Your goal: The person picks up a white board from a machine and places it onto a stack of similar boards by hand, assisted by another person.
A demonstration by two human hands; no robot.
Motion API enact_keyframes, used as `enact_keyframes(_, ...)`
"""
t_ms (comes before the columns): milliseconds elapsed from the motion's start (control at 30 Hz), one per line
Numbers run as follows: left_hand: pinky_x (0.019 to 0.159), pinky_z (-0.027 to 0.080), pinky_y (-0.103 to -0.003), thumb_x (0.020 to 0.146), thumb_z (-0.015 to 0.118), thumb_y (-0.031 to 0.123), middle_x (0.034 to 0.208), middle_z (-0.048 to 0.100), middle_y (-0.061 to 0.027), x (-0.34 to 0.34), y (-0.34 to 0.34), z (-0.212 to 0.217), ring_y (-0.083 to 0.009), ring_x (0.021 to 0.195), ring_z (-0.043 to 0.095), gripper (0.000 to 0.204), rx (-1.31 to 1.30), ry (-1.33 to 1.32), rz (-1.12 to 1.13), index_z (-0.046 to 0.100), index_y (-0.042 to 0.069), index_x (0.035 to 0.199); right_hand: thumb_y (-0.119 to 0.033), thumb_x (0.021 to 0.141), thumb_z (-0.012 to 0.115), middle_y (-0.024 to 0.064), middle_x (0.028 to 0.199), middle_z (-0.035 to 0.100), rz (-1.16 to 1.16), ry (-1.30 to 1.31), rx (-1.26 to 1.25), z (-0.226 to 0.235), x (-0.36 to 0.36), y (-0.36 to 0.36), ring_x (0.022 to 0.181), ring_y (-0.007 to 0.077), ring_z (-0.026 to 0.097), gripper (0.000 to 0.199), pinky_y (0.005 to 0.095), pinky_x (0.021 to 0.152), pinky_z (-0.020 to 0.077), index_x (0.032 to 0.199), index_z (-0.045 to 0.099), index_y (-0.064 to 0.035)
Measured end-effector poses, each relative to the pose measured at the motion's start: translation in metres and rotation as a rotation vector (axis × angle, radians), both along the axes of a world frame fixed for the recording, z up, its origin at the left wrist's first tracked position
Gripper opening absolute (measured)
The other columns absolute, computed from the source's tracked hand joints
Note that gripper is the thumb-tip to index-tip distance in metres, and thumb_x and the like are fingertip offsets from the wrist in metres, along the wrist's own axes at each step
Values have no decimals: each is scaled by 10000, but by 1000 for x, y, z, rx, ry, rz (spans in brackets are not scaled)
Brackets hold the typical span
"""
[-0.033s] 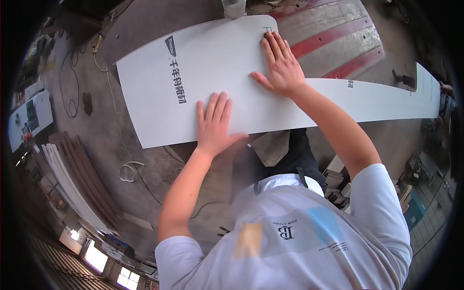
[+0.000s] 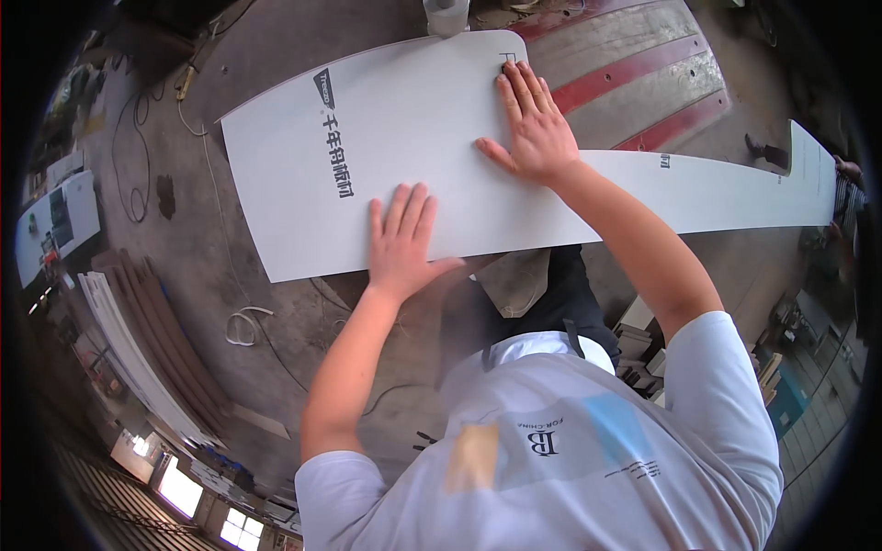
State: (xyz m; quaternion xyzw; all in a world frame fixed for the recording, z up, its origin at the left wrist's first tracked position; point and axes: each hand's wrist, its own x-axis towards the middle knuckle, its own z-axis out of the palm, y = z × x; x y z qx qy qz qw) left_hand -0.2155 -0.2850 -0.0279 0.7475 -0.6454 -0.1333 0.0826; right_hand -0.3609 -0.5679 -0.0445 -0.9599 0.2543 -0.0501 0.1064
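Note:
A large white board (image 2: pixel 404 119) with dark printing lies flat in front of me. Its broad part is on the left, and a long, narrow arm of it runs right to an upturned end. My left hand (image 2: pixel 399 243) rests on the board close to its near edge, fingers spread and pointing away from me. Farther off and to the right, my right hand (image 2: pixel 536 124) presses flat on the board beside its inner corner, thumb held apart. Neither hand grips anything.
Beyond the board is a grey work surface with red strips (image 2: pixel 634 73). A pale container (image 2: pixel 447 16) touches the far edge. Another person's hand (image 2: pixel 847 169) is by the board's right end. Long brown and white strips (image 2: pixel 156 340) and cables (image 2: pixel 248 326) lie on the left floor.
My left hand has slid slightly left and toward me on the board. The right hand has stayed in place, and the board looks nearly unmoved.

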Motion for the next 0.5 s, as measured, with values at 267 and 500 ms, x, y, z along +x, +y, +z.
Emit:
enact_keyframes(267,1262,220,-661,851,576,848,1676,429,-118,21,20,-13,-337,1574,360,1038,-178,-173,-31,518,48,1510,-675,1005,492,252,1720,261,20,28,-29,3,1,-1,1625,384,181,994,477,1331,147,1617,307,87)
enact_keyframes(500,1263,247,-637,848,584,847,1661,455,-116,25,21,-14,-333,1559,390,1044,-191,-167,-35,526,45,1514,-673,1006,490,265,1723,237,27,19,5,1,1,-1,1630,388,158,1003,475,1332,141,1619,291,96)
